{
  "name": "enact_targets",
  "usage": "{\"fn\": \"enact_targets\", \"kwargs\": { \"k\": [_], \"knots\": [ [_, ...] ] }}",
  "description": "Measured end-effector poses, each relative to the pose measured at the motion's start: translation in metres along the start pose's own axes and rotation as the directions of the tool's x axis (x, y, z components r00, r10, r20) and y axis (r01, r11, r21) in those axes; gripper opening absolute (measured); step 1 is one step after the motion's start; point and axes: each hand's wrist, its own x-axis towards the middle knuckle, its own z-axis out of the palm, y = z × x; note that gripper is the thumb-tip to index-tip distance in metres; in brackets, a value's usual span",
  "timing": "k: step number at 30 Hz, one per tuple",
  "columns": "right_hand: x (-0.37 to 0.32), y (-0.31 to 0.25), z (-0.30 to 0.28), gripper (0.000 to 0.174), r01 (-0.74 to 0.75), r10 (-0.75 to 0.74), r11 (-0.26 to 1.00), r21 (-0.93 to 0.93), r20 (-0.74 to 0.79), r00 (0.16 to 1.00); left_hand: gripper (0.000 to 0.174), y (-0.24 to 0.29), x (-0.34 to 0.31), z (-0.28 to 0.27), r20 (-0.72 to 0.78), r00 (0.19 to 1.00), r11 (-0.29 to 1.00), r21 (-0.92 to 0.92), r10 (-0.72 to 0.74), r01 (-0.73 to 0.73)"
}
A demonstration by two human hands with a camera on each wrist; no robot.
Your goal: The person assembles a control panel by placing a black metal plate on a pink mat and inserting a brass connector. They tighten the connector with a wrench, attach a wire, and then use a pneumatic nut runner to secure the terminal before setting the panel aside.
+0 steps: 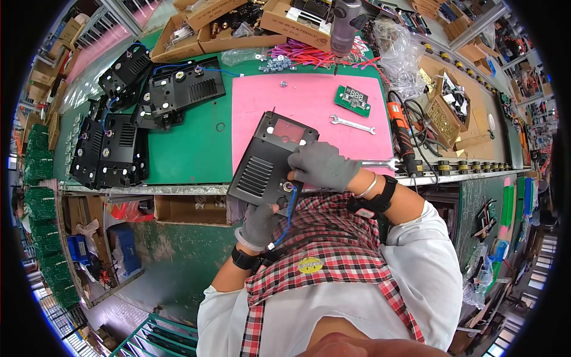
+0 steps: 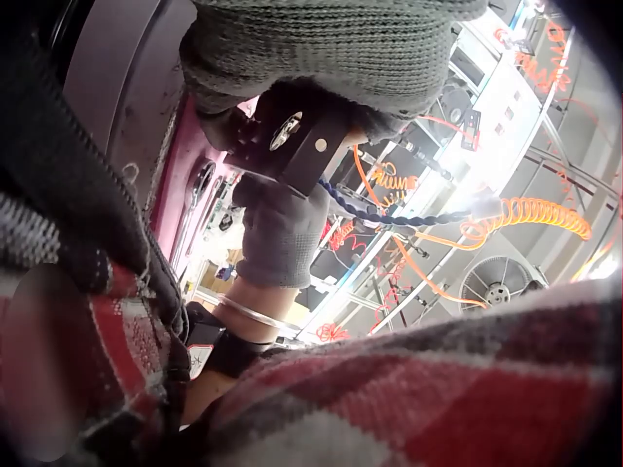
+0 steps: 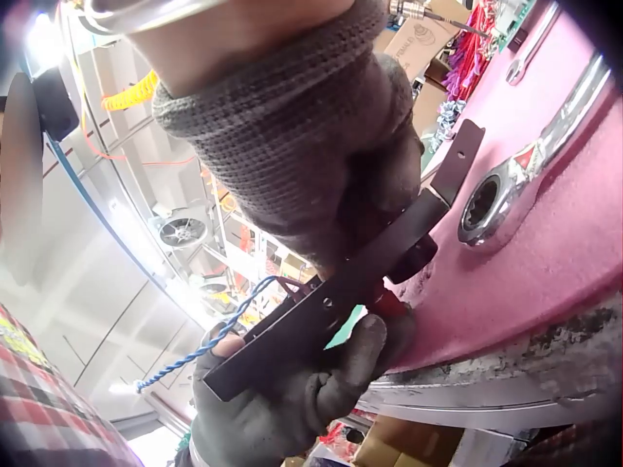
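Observation:
A black slotted metal panel (image 1: 254, 172) is tilted over the bench's front edge, held between two grey-gloved hands. My left hand (image 1: 260, 226) grips its lower end; in the right wrist view the left thumb and fingers (image 3: 336, 384) wrap its edge. My right hand (image 1: 326, 165) holds the right edge with curled fingers, near a round metal fitting (image 1: 288, 186). From beside that fitting hangs a blue twisted wire (image 1: 290, 211) with a white connector (image 1: 271, 246). The right fingertips are partly hidden behind the panel in the right wrist view.
A pink mat (image 1: 250, 101) carries a green display board (image 1: 353, 100), a wrench (image 1: 353, 124) and another wrench (image 1: 380, 163) by the front edge. Right of it lies an orange-black power tool (image 1: 400, 128). Black panels (image 1: 187, 86) are piled left. A grey power driver (image 1: 345, 30) hangs above.

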Motion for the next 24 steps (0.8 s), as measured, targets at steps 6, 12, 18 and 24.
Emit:
{"fn": "enact_targets", "kwargs": {
  "k": [6, 12, 18, 24],
  "knots": [
    [-0.001, 0.0, 0.009, 0.019, -0.023, 0.026, 0.997, 0.079, -0.029, 0.999, 0.022, -0.007, -0.003, -0.004, 0.001, 0.997, 0.997, 0.013, -0.079, 0.079],
    [-0.006, 0.008, 0.018, 0.013, 0.079, -0.065, 0.987, 0.137, -0.103, 0.993, 0.024, -0.007, -0.003, -0.003, 0.014, 1.0, 0.995, 0.102, -0.015, 0.013],
    [-0.006, 0.005, 0.017, 0.014, 0.092, -0.081, 0.992, 0.089, -0.111, 0.99, 0.025, -0.013, -0.003, -0.004, 0.023, 1.0, 0.992, 0.122, 0.006, -0.009],
    [-0.004, 0.001, 0.006, 0.016, 0.1, -0.099, 0.995, 0.023, -0.053, 0.994, 0.024, -0.009, -0.002, -0.002, 0.014, 1.0, 0.991, 0.127, 0.027, -0.028]
  ]
}}
